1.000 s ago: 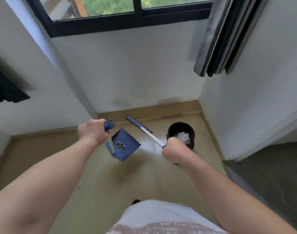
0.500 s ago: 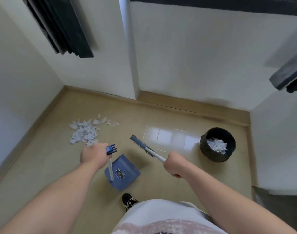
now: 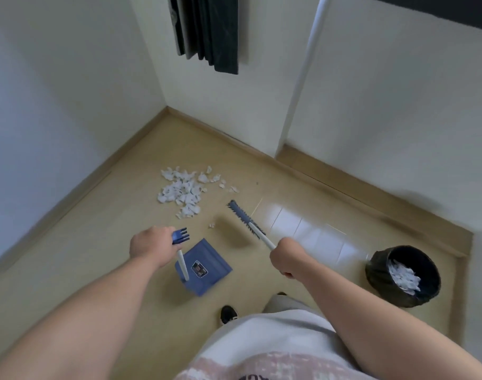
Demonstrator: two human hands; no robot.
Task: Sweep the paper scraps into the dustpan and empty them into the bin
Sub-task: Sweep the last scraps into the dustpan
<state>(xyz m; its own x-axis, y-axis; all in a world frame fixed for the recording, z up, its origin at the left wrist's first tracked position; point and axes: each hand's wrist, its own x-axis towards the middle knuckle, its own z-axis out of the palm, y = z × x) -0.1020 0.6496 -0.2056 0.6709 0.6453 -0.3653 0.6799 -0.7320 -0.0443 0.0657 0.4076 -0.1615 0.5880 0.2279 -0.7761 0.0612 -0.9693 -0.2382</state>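
A person stands in the corner of a room with a tan floor [image 3: 102,270], seen from above, both bare arms stretched forward. The left hand [image 3: 149,246] is closed around the top of a blue dustpan's [image 3: 204,267] handle, whose blue comb-like end sticks out past the knuckles while a white shaft runs down to the pan; the pan hangs low over the floor, its flat blue face with a small label turned up toward the camera. The right hand [image 3: 287,256] is clenched in a fist around the white handle of a blue broom [image 3: 245,220], which angles away to the far left with its bristled head just short of the litter. A pile of white paper scraps [image 3: 183,190] lies on the floor near the far left corner, beyond both hands, with a few loose bits scattered toward the right and one stray scrap [image 3: 212,225] lying nearer, between the pile and the dustpan. At right, well apart from the pile, a round black bin [image 3: 402,275] lined with a dark bag stands near the baseboard, with white paper already inside it. A dark curtain [image 3: 207,31] hangs on the far wall, and one dark shoe [image 3: 228,314] shows beneath the person's pale shirt [image 3: 275,349].
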